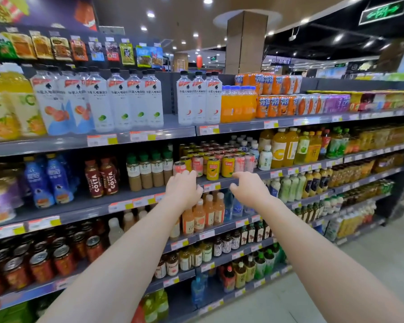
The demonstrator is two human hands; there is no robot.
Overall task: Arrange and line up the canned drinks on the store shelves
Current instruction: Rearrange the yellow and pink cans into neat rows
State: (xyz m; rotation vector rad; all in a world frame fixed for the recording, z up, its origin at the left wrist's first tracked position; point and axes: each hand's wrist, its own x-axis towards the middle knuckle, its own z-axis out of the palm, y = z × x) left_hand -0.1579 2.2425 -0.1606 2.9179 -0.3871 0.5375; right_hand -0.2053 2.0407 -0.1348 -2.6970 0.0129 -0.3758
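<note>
Front row at shelf edge (222,183): three yellow cans (228,166), four pink cans (197,165). Left hand (184,190), right hand (247,188) both loosely spread, empty, just before edge.

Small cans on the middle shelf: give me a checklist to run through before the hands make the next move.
1. Both hands free: left hand and right hand hold nothing. Ok.
2. Hands at the can shelf edge. Ok.
3. Front row even: pink can stands left of and forward of the yellow cans. Not ok.
4. Labels facing out: front yellow cans do. Ok.
5. Back rows straight: cannot tell.
</note>
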